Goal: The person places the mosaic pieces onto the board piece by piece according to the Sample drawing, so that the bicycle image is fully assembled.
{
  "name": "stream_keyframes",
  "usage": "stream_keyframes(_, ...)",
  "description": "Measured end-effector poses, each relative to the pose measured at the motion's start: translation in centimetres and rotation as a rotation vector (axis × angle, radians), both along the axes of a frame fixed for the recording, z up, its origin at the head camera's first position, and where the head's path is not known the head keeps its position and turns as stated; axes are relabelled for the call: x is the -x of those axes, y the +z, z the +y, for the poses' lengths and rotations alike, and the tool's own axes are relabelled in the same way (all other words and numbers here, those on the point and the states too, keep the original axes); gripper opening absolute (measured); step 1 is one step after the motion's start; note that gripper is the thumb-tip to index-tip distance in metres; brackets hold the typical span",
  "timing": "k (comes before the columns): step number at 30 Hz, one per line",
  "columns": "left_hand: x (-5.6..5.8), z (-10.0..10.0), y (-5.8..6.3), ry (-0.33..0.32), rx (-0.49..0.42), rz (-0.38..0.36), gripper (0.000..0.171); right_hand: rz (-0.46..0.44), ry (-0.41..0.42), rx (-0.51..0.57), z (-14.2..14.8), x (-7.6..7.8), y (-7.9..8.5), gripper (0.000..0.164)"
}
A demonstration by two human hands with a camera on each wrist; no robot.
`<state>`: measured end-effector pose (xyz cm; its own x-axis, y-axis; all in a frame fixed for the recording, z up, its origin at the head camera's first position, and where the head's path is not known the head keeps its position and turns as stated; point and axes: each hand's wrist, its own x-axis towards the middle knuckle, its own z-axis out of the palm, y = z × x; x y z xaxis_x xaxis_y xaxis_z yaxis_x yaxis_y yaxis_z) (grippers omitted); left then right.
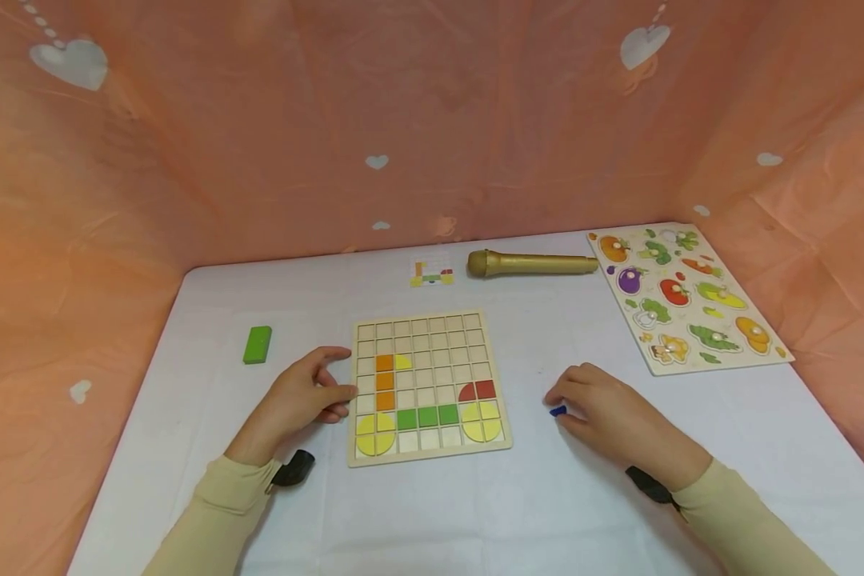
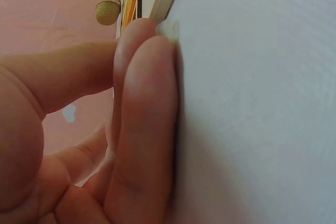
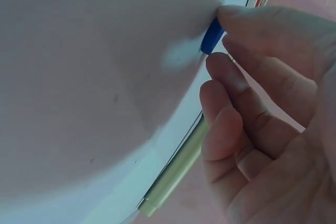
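A square wooden grid board (image 1: 430,312) lies on the table with coloured tiles set in its cells. Three orange squares (image 1: 385,382) form a column beside a yellow quarter-circle (image 1: 402,362). Three green squares (image 1: 428,417) run between two yellow circles (image 1: 375,434), with red tiles (image 1: 485,390) above the right one. My left hand (image 1: 291,404) rests at the board's left edge, index fingertip and thumb tip against the rim. To the right of the board, my right hand (image 1: 612,416) pinches a small blue piece (image 3: 211,37) close over the table.
A green block (image 1: 258,345) lies left of the board. Behind the board are a small pattern card (image 1: 432,270) and a gold toy microphone (image 1: 540,264). At the right back lies a vegetable puzzle board (image 1: 684,296). Pink curtains (image 1: 432,120) surround the table (image 1: 432,520).
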<state>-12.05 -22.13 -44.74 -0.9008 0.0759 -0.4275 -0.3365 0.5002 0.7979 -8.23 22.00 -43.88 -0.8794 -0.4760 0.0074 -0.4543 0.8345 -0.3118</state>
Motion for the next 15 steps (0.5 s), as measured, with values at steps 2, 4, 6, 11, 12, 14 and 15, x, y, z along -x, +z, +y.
stream_keyframes(2, -0.02, 0.01, -0.05, -0.003, -0.001, 0.0, 0.069, 0.012, 0.008, -0.001, -0.13, 0.13, -0.04, 0.023)
stream_keyframes(4, -0.03, -0.02, -0.12, -0.011, -0.001, 0.005, 0.069, 0.012, 0.011, -0.002, -0.17, 0.25, -0.03, 0.022)
stream_keyframes(6, -0.04, -0.04, -0.15, -0.015, 0.0, 0.008, 0.07, 0.003, 0.01, -0.001, -0.17, 0.3, 0.03, 0.021)
stream_keyframes(11, 0.02, -0.11, -0.16, -0.014, 0.002, 0.008, 0.07, -0.028, -0.006, 0.0, -0.18, 0.35, 0.12, 0.019)
stream_keyframes(12, 0.03, -0.12, -0.18, -0.012, 0.003, 0.007, 0.07, -0.03, -0.004, 0.0, -0.17, 0.38, 0.09, 0.018)
stream_keyframes(14, 0.05, -0.08, -0.16, -0.01, 0.003, 0.006, 0.07, -0.029, -0.007, -0.001, -0.12, 0.36, 0.1, 0.018)
stream_keyframes(15, 0.05, -0.07, -0.15, -0.012, 0.003, 0.007, 0.07, -0.029, -0.004, 0.001, -0.08, 0.37, 0.09, 0.017)
